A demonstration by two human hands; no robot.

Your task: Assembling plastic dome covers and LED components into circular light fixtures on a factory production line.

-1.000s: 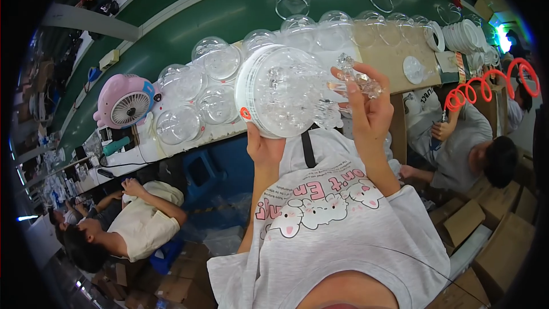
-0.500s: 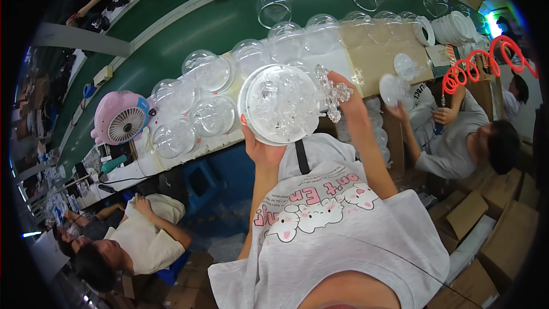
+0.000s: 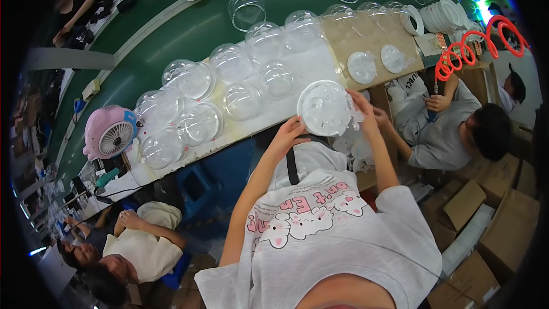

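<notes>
A white round base [image 3: 305, 102] topped with clear crystal-like plastic pieces [image 3: 327, 109] is held above the near edge of the bench. My left hand [image 3: 289, 133] is closed on its left rim, thumb and fingers pinching the edge. On the other side my right hand [image 3: 362, 110] has its fingers closed around a clear faceted piece [image 3: 355, 119] that sticks out past the rim. Whether those fingers also press on the base is hard to see. Beyond the base, a clear dome [image 3: 277, 79] stands on the white work surface, with another clear dome [image 3: 242, 102] to its left.
Several more clear domes line the bench, one [image 3: 247, 11] on the green surface. Two white discs [image 3: 361, 67] with clear pieces lie on brown cardboard. At left stands a pink fan [image 3: 111, 130]; a red coiled hose [image 3: 477, 37] hangs right. Co-workers sit either side; cartons [image 3: 509, 217] are behind.
The base, my hands and the faceted piece have moved right and closer to the bench edge, uncovering a dome. The right co-worker's disc now lies on the cardboard. The whole view has shifted slightly.
</notes>
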